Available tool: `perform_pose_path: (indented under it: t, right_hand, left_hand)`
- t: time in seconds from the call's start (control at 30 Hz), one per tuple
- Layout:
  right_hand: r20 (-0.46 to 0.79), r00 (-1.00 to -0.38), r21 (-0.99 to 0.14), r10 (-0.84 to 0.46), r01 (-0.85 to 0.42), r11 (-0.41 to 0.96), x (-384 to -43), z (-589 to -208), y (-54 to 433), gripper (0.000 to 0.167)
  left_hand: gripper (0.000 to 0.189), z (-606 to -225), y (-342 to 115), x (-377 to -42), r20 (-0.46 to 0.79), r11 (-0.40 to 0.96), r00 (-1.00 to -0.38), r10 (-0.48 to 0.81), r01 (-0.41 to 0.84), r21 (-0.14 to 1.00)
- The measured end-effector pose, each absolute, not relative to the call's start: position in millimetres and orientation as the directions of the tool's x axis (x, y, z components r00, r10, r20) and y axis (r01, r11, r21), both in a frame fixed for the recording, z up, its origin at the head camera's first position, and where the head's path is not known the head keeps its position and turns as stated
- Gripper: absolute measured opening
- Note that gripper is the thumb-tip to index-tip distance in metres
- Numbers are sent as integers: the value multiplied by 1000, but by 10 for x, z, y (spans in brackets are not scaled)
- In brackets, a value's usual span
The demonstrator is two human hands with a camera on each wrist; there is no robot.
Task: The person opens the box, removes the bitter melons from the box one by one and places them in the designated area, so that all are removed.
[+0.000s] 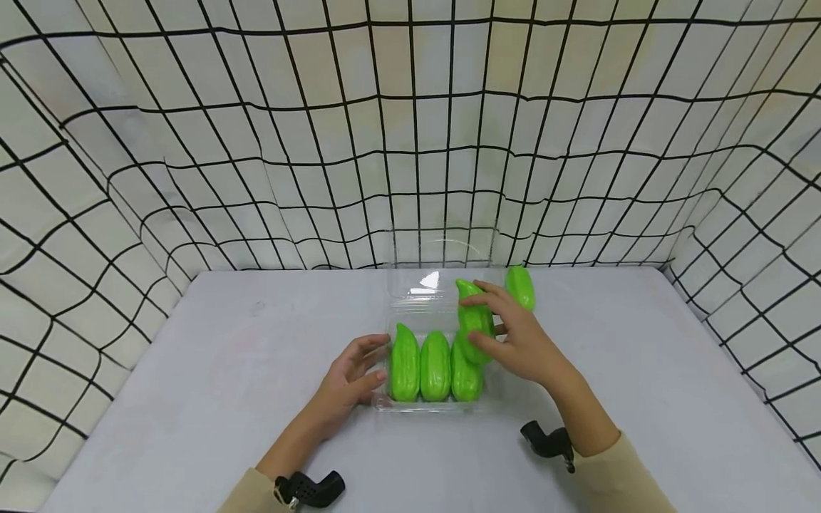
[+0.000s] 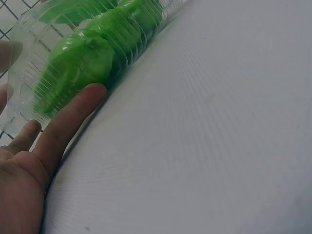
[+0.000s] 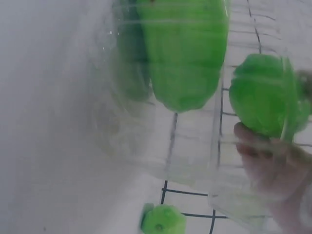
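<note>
Beige sleeve [image 1: 622, 479] | right hand [image 1: 521, 338] arched, holding green vegetable [image 1: 474, 319] | left hand [image 1: 349, 383] spread against box [image 1: 423, 407]

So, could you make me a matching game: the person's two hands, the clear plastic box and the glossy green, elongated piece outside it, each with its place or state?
1. Left hand
2. Right hand
3. Clear plastic box
4. Lone glossy green, elongated piece

A. On the white tabletop, beyond the right hand
B. Holds a raised green piece
C. Open, with three green pieces in a row inside
D. Touches the box's left side

Pairs: 1-D, 2-B, 3-C, 4-A
</note>
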State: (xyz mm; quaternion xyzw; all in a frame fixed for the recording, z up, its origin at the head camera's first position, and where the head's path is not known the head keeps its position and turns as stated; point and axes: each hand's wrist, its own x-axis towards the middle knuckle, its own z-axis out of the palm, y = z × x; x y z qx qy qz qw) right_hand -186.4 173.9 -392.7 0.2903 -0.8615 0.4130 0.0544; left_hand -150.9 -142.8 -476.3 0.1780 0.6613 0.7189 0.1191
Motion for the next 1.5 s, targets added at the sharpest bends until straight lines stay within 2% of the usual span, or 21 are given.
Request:
perform_pose_path:
  t: [0.37,1.5]
  right_hand:
    - [333,-851,-711,-407,-510,485,-1927,-3929,1895,50]
    - [305,-932,-795,-196,-363,487,-2063,-3952,2348,50]
  left_hand:
    - [58,-4768,-1413,-1521,95,-109,-910,404,55,992]
    - [56,-4766,-1412,-1515,91,-84,-912,399,62,995]
